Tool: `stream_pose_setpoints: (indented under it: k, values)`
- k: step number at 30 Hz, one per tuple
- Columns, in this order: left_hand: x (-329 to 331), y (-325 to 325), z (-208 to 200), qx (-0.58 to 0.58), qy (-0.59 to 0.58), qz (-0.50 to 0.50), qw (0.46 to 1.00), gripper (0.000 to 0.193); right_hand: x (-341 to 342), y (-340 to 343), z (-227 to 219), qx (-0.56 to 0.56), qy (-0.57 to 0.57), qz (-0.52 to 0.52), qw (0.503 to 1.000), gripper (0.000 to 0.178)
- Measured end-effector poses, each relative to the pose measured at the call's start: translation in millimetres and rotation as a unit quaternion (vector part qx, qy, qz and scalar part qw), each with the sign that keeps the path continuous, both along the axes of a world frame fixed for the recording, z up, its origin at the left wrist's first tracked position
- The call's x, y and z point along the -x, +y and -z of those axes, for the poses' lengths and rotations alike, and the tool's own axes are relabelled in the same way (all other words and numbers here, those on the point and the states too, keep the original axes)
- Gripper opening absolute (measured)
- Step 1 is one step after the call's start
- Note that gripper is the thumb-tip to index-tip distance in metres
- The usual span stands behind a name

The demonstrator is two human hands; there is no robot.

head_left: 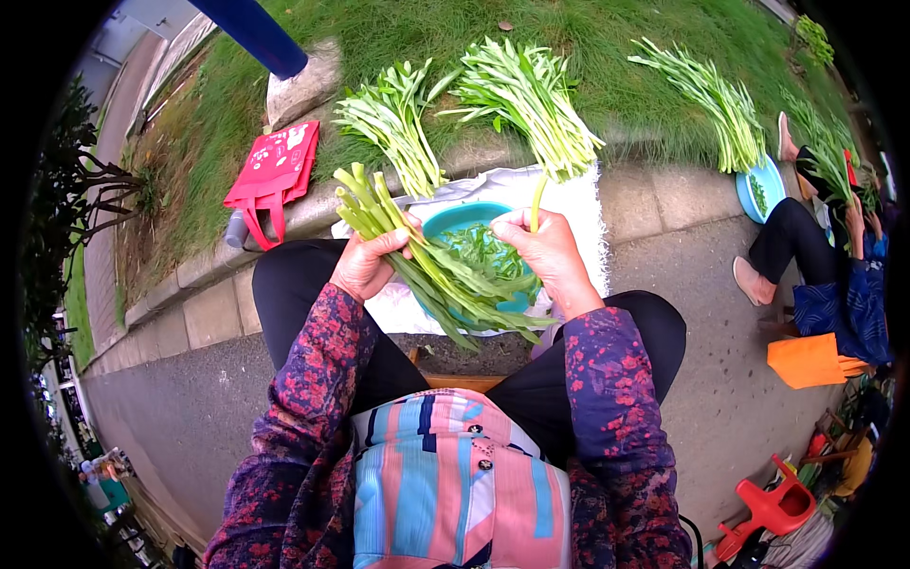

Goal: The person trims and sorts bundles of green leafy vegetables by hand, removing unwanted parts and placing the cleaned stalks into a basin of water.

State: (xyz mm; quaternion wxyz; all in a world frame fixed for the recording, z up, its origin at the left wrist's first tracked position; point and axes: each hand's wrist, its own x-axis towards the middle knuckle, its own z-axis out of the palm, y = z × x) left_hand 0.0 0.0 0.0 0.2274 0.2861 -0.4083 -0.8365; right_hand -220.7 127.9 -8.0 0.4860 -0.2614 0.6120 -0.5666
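Observation:
My left hand is closed round a bunch of leafy green stalks, cut ends up and to the left, leaves hanging toward my lap. My right hand pinches a single pale green stalk that stands upright from the fingers. Between and beneath my hands is a turquoise basin with loose green leaves in it. The basin rests on a white cloth. Beyond it, two more bunches of the greens, a smaller one and a larger one, lie across the curb and grass.
A red bag lies on the curb to the left, near a blue post. At the right, another person sits by a blue basin and a bunch of greens. A red stool lies at the lower right.

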Motion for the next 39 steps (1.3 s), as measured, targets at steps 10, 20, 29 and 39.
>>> stream_pose_setpoints:
  k: [10, 20, 29, 39]
  values:
    - [-5, -6, -6, -0.023, 0.039, -0.024, 0.999, 0.027, 0, 9, -2, -0.050, 0.027, -0.140, 0.989, 0.015]
    - [7, -2, -9, 0.014, -0.022, -0.039, 0.999, 0.023, -24, 6, 4, -0.042, 0.002, -0.197, 0.979, 0.025]
    - [11, -1, -24, 0.041, -0.040, -0.049, 0.997, 0.024, -9, 4, 2, -0.063, -0.013, -0.208, 0.976, 0.021]
    - [4, -5, -16, 0.043, -0.031, -0.079, 0.995, 0.029, -2, 10, 3, -0.086, -0.125, -0.275, 0.949, 0.025]
